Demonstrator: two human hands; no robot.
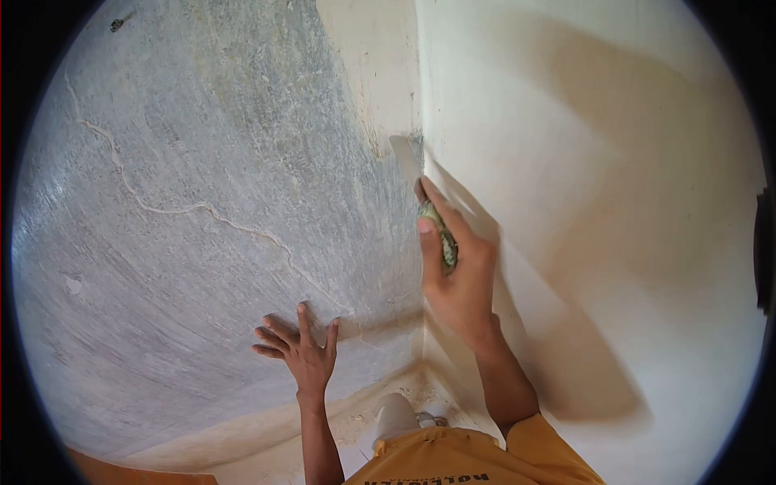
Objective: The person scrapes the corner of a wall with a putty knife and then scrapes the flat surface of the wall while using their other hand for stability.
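My right hand (462, 283) grips a putty knife (406, 157) by its green-patterned handle, with the index finger stretched along it toward the blade. The thin blade points up and lies at the lower end of a cream patch (373, 65), close to the inner corner of the two walls. Lower down, my left hand (307, 347) rests with spread fingers on the grey, scraped-looking wall (186, 283), apparently touching it. Just above and to the right of those fingers ends a long, winding crack (202, 208) that crosses the grey surface.
On the right stands a pale cream wall (614, 242) bearing the shadow of my arm. A dark object (762, 250) shows at the far right edge. Below, my foot or leg (396, 414) is partly visible above a speckled floor. A small dark fixture (117, 25) protrudes at upper left.
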